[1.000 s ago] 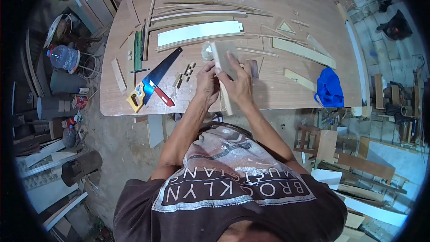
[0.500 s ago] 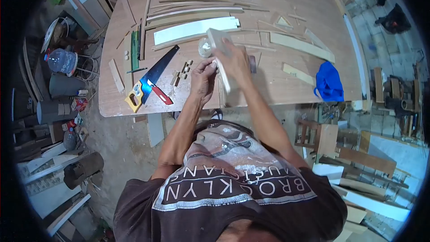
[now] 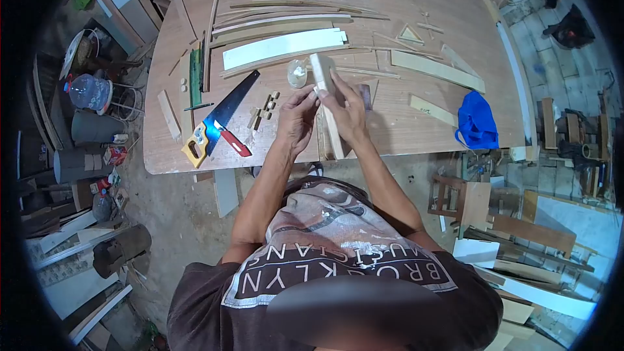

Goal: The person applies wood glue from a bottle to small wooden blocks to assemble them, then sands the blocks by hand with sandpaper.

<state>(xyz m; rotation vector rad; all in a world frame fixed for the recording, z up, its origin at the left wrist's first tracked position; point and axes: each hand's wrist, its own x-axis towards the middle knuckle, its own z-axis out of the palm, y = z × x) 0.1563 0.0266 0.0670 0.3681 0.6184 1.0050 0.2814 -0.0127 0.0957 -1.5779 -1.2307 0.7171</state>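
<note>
My right hand (image 3: 346,112) grips a pale wooden board (image 3: 333,133), thumb on its narrow edge and fingers along the far side. The board stands on edge, its long axis running away from me. At that edge the fingertips of my left hand (image 3: 297,120) are pinched together close to my right thumb; whatever they hold is too small to make out. Just beyond my left hand is a clear plastic cup (image 3: 297,74) with something white inside. Several small wooden pieces (image 3: 265,110) lie to the left of my left hand.
A handsaw (image 3: 227,114) and a red-handled knife (image 3: 233,140) lie on the table's left. Wooden strips and a white board (image 3: 283,49) are farther back. A blue bag (image 3: 478,120) sits near the right front edge, and a pale wood offcut (image 3: 432,109) beside it.
The board has swung to a different tilt and its near end has moved toward me. My right hand has shifted down along it, its thumb now beside my left fingertips.
</note>
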